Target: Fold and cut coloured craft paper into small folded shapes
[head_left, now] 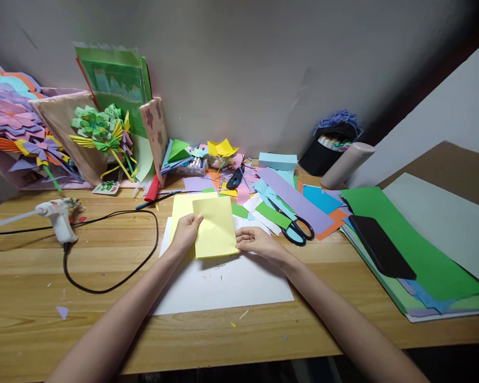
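A pale yellow piece of paper (pixel 216 227) is held up over the desk between my two hands. My left hand (pixel 187 232) pinches its left edge, the thumb lying on the front. At the lower right edge, my right hand (pixel 256 242) has its fingers on the paper, partly curled behind it. Another yellow sheet (pixel 180 205) lies flat behind the left hand. Below both hands is a white sheet (pixel 239 290) with small paper scraps on it.
A white glue gun (pixel 63 221) with a looping black cord stands at left. Scissors (pixel 297 231) lie among colored scraps right of my hands. A black phone (pixel 381 246) rests on stacked colored paper (pixel 435 255). Paper flowers (pixel 93 125) and a marker holder (pixel 323 154) line the wall.
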Available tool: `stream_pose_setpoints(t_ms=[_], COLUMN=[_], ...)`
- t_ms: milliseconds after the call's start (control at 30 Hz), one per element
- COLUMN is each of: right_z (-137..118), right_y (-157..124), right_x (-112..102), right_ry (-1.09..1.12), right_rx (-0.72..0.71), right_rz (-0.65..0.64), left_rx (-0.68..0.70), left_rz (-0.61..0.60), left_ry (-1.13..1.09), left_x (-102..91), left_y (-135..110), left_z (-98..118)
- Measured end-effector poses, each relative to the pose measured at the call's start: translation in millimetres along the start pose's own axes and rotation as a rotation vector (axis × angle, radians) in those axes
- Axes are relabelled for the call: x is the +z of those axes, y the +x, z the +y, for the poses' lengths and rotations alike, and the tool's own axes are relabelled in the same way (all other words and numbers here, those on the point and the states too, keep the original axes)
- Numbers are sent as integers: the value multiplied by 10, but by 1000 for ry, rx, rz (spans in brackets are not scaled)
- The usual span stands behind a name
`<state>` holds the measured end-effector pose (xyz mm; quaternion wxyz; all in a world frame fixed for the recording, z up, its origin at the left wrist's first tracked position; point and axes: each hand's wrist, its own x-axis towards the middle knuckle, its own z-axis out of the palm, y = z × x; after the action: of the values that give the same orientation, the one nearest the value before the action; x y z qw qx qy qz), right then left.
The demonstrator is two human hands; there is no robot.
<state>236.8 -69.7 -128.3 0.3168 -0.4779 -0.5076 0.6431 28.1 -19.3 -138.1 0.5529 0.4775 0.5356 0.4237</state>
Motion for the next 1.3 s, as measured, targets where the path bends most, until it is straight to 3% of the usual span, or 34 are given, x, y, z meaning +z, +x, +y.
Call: stream_pose_setpoints(t_ms=[233, 400, 567, 667, 833, 900, 1000, 1067, 1167, 1300], right_z=[6, 69, 38, 5, 10, 11, -13, -39, -62, -66], right_y=[-38, 7, 9, 2, 13, -4, -65, -112, -154, -150], right_x=[0, 20, 23, 17, -38, -38, 36, 126, 262, 352], right_ry=[66, 52, 80, 97, 24, -99, -399, -535, -463, -61], right_rx=[46, 53, 78, 86, 76, -2, -233, -338, -339, -227], right_rz=[-125, -123, -93, -24, 28, 156, 477, 536, 357, 40], left_rx=[14, -11, -3, 15, -80, -97, -104, -101, -81, -47], left_rz=[26, 2, -133, -233, -363, -334, -191, -101, -106, -189], left_ry=[27, 16, -59, 7, 73, 61, 50, 36, 11, -16], left_x=[-15, -3, -7, -37, -94, -103, -92, -68, -12, 84], left_y=[1, -22, -51, -71, -74, -61, -59, -84, -160, -260], left_z=[16, 22, 73, 142, 195, 185, 182, 207, 270, 293])
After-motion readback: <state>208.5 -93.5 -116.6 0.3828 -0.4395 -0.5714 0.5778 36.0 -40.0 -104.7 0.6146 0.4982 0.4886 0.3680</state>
